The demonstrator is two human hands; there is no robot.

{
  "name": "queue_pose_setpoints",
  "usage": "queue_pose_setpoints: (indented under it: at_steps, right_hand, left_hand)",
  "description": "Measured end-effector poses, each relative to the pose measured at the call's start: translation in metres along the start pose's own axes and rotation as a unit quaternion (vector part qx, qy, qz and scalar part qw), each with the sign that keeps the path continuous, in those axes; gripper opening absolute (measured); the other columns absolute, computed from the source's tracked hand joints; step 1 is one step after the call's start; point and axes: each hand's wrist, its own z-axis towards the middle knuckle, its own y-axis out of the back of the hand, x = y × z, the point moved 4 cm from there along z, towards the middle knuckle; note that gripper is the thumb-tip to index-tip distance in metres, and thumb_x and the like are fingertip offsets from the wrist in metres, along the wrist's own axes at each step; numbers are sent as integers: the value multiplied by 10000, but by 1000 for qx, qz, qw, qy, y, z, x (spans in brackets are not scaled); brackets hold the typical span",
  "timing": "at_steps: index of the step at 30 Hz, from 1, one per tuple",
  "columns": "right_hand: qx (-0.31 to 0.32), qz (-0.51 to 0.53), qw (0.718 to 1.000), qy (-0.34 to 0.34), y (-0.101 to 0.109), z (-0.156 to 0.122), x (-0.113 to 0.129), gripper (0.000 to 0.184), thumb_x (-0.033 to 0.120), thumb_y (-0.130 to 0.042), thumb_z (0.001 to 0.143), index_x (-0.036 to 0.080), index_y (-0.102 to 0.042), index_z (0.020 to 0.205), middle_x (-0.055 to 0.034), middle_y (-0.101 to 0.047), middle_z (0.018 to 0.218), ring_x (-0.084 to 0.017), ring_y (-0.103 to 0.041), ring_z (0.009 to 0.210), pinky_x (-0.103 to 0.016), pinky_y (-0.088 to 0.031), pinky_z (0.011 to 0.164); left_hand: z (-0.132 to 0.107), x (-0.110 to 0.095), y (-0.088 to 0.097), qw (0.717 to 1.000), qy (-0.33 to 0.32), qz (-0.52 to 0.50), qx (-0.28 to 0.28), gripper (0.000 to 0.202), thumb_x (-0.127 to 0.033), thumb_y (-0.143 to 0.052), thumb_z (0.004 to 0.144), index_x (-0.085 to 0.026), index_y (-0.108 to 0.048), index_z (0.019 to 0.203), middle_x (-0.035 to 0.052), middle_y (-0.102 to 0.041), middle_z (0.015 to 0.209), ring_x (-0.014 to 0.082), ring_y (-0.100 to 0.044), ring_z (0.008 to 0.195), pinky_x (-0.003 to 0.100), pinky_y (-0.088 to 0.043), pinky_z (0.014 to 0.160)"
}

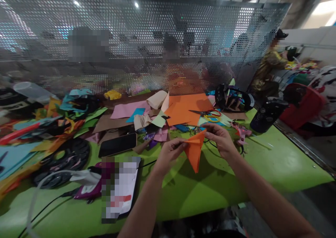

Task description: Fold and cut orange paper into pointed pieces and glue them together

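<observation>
A folded piece of orange paper hangs between my two hands above the green tabletop, its pointed end downward. My left hand pinches its left corner between thumb and fingers. At the upper right corner, my right hand grips the paper with thumb and fingertips. Just beyond my hands lies a flat orange sheet, with yellow-and-red-handled scissors resting across its right part. A small pink folded figure sits to the right of my right hand.
Left of my hands are a black phone, a lit tablet-like screen and a purple device with a cord. Paper scraps cover the table's back and left. A dark tumbler stands at right. A perforated metal panel rises behind; a person sits beyond.
</observation>
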Motion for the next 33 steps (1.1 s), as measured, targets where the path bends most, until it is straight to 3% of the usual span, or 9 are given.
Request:
queue_pose_setpoints:
  at_steps: [4, 8, 19, 25, 33]
  right_hand:
    - [20, 16, 1000, -12, 0, -2, -1, 288, 331, -790, 726, 242, -771, 1000, -30, -722, 908, -146, -608, 768, -271, -478, 703]
    - [28, 19, 999, -7, -1, -4, -2, 278, 295, -801, 711, 260, -770, 985, -25, -736, 936, -158, -632, 819, -279, -490, 744]
    - [21, -9, 1000, 15, -1, -3, 2, 181, 325, -797, 702, 242, -758, 857, -15, -710, 839, -156, -612, 761, -287, -476, 715]
    - [20, -12, 1000, 18, 0, -3, 1, 208, 306, -767, 727, 253, -766, 928, -15, -716, 871, -150, -607, 772, -282, -467, 713]
    - [9, -18, 1000, 16, -2, -2, 3, 179, 309, -799, 673, 237, -735, 824, -3, -671, 769, -146, -576, 701, -270, -452, 641]
  left_hand:
    - [1, 6, 3, 996, 48, -66, -35, 419, -537, -827, 651, -146, -743, 780, 26, -674, 736, 134, -559, 704, 242, -429, 673]
    - [2, 8, 3, 991, 71, -105, -48, 427, -511, -869, 597, -148, -748, 787, 26, -689, 748, 129, -564, 709, 245, -429, 687]
    - [1, 8, 2, 991, 85, -101, -37, 412, -499, -875, 596, -147, -752, 771, 18, -685, 740, 117, -562, 689, 227, -427, 673]
    - [1, 11, 5, 984, 88, -137, -72, 420, -478, -904, 544, -161, -761, 779, 12, -702, 745, 113, -583, 702, 221, -453, 689]
    - [1, 13, 1, 992, 88, -84, -23, 410, -507, -850, 635, -149, -747, 805, 28, -693, 774, 124, -571, 722, 227, -433, 690]
